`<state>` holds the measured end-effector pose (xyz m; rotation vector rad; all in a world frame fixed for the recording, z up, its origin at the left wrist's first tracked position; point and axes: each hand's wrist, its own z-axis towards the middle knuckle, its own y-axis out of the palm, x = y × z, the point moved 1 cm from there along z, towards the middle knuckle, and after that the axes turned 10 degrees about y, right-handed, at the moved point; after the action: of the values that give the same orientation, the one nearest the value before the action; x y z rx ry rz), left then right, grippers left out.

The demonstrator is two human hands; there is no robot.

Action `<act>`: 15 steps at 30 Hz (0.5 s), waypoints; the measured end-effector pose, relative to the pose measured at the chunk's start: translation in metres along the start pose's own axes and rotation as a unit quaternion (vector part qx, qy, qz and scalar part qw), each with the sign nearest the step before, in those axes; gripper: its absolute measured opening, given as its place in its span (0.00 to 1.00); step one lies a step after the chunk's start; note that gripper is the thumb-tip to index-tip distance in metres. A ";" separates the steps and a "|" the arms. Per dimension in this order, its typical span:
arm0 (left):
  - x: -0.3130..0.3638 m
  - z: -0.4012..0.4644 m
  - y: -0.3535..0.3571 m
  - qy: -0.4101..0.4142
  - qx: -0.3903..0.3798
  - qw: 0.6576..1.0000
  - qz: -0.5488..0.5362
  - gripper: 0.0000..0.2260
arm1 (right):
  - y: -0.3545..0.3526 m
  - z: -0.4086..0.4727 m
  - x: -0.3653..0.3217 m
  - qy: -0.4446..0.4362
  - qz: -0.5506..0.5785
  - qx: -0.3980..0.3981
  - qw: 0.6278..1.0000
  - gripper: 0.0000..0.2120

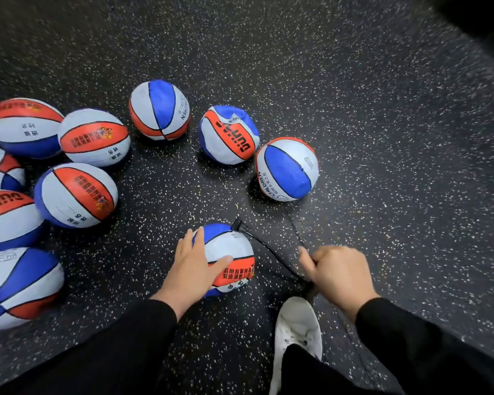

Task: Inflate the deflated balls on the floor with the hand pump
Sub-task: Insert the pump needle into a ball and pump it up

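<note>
The ball (228, 259) being pumped sat on the dark speckled floor (382, 138), near the person and just left of centre. It was panelled in blue, pale grey and orange-red, with black printed characters on the orange band, and its surface looked slack and slightly creased. The left hand (191, 263) lay over its left side, fingers spread and fairly straight, pressing against it. A black hose (271, 252) ran from a fitting at the ball's far top edge, curving right and nearward to the right hand (340, 275), whose fingers were curled around the top of the pump; the pump itself was almost wholly hidden beneath that hand. A white shoe (297, 332) stood just below the right hand, near the pump's base.

Farther off, two dented balls (228, 135) lay to the right of centre, one with a crumpled top. A group of rounder balls (77, 195) in the same colours was clustered at the left.
</note>
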<state>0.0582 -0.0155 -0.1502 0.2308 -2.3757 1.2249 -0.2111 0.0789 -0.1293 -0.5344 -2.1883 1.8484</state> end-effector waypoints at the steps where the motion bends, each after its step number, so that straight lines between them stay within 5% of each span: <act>1: 0.000 0.001 0.000 0.003 0.006 1.000 0.001 0.46 | -0.016 0.007 -0.001 0.000 0.016 0.010 1.000 0.32; 4: 0.000 0.004 0.000 0.005 0.015 1.000 0.000 0.46 | -0.047 0.023 -0.009 0.002 0.045 0.039 0.998 0.33; 8: -0.002 0.005 -0.001 0.007 0.002 1.000 0.003 0.46 | -0.005 0.009 -0.003 0.061 0.017 0.012 0.998 0.31; 13: 0.001 0.005 -0.004 0.014 -0.009 0.997 0.069 0.46 | 0.043 -0.020 -0.013 -0.052 0.029 -0.028 0.998 0.27; 15: 0.002 0.007 -0.004 0.024 -0.011 0.996 0.080 0.47 | 0.034 -0.011 -0.009 -0.026 0.010 -0.025 0.999 0.28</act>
<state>0.0553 -0.0239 -0.1497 0.0033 -2.4032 1.2595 -0.1940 0.0900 -0.1606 -0.5246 -2.2761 1.8413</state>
